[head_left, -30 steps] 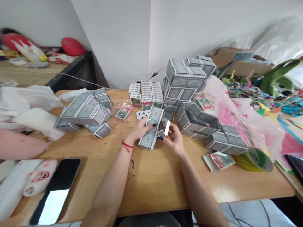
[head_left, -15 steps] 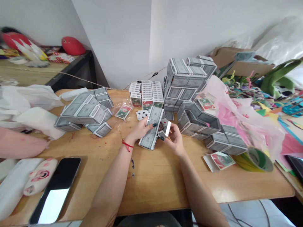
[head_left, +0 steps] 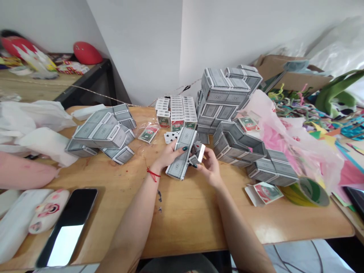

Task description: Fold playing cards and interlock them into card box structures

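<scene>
My left hand (head_left: pixel 170 155) is closed round a long block built of grey-backed playing cards (head_left: pixel 179 161), its thumb lying across the top. At the block's right side, my right hand (head_left: pixel 209 167) pinches a small folded-card piece (head_left: pixel 196 154) with a white edge and a red diamond showing. Whether this piece is joined to the block cannot be seen. Behind the block lie loose playing cards (head_left: pixel 171 136), face up with black pips. Some of my right fingers are hidden behind the piece.
Card boxes stand in rows (head_left: pixel 176 110) at the back. Card-built structures rise at left (head_left: pixel 99 129) and right (head_left: pixel 224 94), with a hollow ring (head_left: pixel 237 146) nearby. A tape roll (head_left: pixel 308 191), an opened card box (head_left: pixel 267 192) and a phone (head_left: pixel 68 227) lie around. Another person's arm (head_left: pixel 25 170) rests at left.
Both hands keep almost the same place and the same hold. The small folded-card piece has tilted slightly at the block's side; the view has shifted a little.
</scene>
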`<state>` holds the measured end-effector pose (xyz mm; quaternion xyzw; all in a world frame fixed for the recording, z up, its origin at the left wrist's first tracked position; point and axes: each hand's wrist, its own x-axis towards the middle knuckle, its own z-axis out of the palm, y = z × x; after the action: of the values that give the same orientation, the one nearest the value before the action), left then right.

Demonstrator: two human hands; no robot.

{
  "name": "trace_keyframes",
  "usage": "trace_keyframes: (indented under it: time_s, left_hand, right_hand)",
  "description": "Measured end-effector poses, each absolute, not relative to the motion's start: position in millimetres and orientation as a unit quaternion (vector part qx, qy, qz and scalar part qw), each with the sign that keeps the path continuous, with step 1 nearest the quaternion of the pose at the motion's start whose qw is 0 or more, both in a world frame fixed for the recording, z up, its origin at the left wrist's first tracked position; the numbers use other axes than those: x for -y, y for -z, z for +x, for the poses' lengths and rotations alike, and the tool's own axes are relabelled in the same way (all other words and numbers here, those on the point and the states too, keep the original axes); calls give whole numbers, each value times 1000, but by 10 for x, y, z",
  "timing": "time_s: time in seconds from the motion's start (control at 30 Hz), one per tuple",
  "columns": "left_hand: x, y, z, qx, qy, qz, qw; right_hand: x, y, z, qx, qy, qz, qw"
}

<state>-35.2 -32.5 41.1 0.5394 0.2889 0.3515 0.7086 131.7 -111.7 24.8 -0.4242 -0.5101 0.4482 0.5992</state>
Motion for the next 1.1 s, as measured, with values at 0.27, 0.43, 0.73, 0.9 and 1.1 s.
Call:
trace_keyframes:
  time_s: [0.27,0.43,0.73,0.9,1.1]
  left_hand:
    - [334,-419,-325,-363,-358,549,662]
    - [332,-407,-342,-370,-349,546,666]
    - [369,-426,-349,-358,-335,536,687]
    - [359,-396,-385,-342,-330,517,712]
    - [398,-509,-383,-349,-306,552,693]
  right_hand:
    - [1112,-244,1310,503,-446,-441,595]
    - [1112,-243,1306,506,-446,-444,591]
    - [1100,-243,1299,505,-451,-439,591]
    - [1091,-223,1305,499,-452,-444,591]
    - [1097,-214,1297,498,-443,-457,589]
